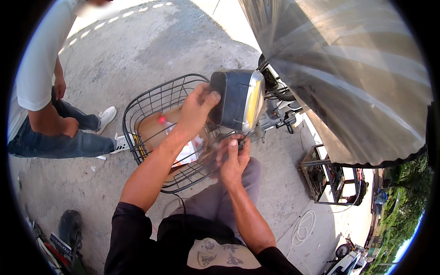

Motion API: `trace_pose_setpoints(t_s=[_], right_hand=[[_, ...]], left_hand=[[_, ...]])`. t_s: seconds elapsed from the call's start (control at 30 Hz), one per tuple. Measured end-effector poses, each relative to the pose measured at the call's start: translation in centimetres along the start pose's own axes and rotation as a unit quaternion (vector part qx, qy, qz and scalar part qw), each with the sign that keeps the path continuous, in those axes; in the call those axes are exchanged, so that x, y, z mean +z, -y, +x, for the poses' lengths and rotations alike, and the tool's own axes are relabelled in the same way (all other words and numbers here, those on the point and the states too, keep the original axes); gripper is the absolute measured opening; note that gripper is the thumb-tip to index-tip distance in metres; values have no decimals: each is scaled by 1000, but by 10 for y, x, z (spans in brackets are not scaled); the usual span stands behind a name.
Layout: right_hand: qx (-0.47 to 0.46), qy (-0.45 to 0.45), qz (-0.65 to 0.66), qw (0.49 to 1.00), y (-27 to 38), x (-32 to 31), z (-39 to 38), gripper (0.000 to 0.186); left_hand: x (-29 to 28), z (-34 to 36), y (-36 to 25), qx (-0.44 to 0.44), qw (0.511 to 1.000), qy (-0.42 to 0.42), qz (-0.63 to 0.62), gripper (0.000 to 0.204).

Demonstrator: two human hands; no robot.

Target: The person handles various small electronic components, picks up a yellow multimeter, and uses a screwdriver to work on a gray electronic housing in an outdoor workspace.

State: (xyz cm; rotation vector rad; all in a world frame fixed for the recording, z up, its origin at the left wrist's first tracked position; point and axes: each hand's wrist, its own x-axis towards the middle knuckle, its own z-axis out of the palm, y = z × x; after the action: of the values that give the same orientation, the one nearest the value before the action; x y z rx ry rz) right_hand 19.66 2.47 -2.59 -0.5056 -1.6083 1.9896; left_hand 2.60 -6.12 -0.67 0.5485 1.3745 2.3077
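A wire basket (137,106) juts out from the front of a motorbike or three-wheeler. Above its right end sits what looks like a headlight housing (233,98), dark grey with a silver and yellow side. My left hand (198,106) grips the housing's left edge, thumb on the near face and the other fingers partly hidden. Just below the housing, my right hand (233,160) has thumb and fingers closed on a small black part (241,145), perhaps a connector; its kind is unclear. Inside the basket lie brown cardboard (149,130), a bottle with a red cap (162,119) and a white plastic bag (188,153).
Handlebars (279,120) stick out behind the housing, beneath a large clear plastic sheet (348,82). Another person (46,101) stands at the left. A metal-framed cart (332,181), a coiled white hose (303,228) and parked motorbikes (348,259) are at the right.
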Motion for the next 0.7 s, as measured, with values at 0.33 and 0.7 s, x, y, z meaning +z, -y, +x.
trace_pose_setpoints(t_s=[0.33,0.7], right_hand=[[2,5,3,1000,-1,-1,-1,26],[-14,-3,-24,1000,-3,0,-1,25]], left_hand=[[6,-3,-12,-69,990,26,-119,58],[0,-1,-12,-101,967,72,-223,55]])
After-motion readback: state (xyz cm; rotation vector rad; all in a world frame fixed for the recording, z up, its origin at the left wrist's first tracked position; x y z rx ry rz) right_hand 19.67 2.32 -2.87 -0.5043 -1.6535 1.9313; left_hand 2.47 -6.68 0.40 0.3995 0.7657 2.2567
